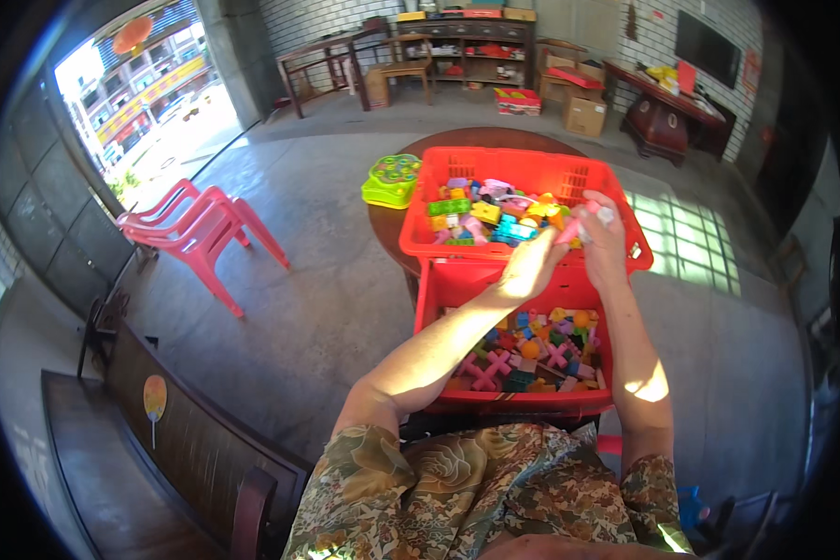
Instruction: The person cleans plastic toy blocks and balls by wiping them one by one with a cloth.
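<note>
Both hands meet over the near right part of a red plastic basket [413,231] that holds mixed toy pieces. A pink and white toy piece [572,229] is between them: my left hand [534,262] has its fingertips on the pink end, and my right hand [605,238] is closed around the whitish part. Beneath them in the basket lie a yellow block [485,212], a green block [449,206] and a turquoise toy piece [514,229]. A deeper red bin [427,294] with many colourful blocks, pink cross-shaped pieces [493,367] and orange balls [530,349] is nearer my body.
The basket rests on a round wooden table [388,231], beside a green toy [390,183]. Pink plastic chairs [196,231] stand to the left. A dark wooden bench [182,413] with a hand fan [155,399] is at lower left. Cardboard boxes [584,115] stand at the back.
</note>
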Demonstrator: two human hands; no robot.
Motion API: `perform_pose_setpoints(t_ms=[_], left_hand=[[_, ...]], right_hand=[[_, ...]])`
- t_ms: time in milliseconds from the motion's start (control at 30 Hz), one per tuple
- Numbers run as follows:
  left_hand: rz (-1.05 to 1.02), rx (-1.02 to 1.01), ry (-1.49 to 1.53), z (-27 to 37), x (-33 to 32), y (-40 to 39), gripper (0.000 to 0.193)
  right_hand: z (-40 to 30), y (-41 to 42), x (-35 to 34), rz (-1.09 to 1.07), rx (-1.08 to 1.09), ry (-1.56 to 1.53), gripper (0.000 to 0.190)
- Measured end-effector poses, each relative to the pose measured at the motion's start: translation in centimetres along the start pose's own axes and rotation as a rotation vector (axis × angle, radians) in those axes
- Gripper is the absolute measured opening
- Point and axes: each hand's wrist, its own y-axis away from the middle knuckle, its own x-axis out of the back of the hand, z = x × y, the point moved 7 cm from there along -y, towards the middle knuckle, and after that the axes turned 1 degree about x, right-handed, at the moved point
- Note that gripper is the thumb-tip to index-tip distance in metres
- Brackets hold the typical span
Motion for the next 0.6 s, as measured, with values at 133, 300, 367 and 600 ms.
perform_pose_setpoints(t_ms=[133,300,367,600], left_hand=[[-0.096,-0.004,0.231,0.5,-0.5,0.2,0.033],[-0.335,0.152,0.688,3.2,-1.5,-0.1,0.03],[-0.423,0.18,0.759,4.3,-1.4,0.2,0.029],[-0.462,0.216,0.909,4.0,-2.4,1.3,0.039]], right_hand=[[0.4,0.8,-2.0,0.015,-0.084,-0.085,0.026],[-1.1,0.4,-0.7,-0.04,-0.075,-0.31,0.014],[-1.9,0.5,-1.2,-0.142,-0.11,-0.426,0.008],[-1.9,0.8,-2.3,-0.186,-0.204,-0.29,0.014]])
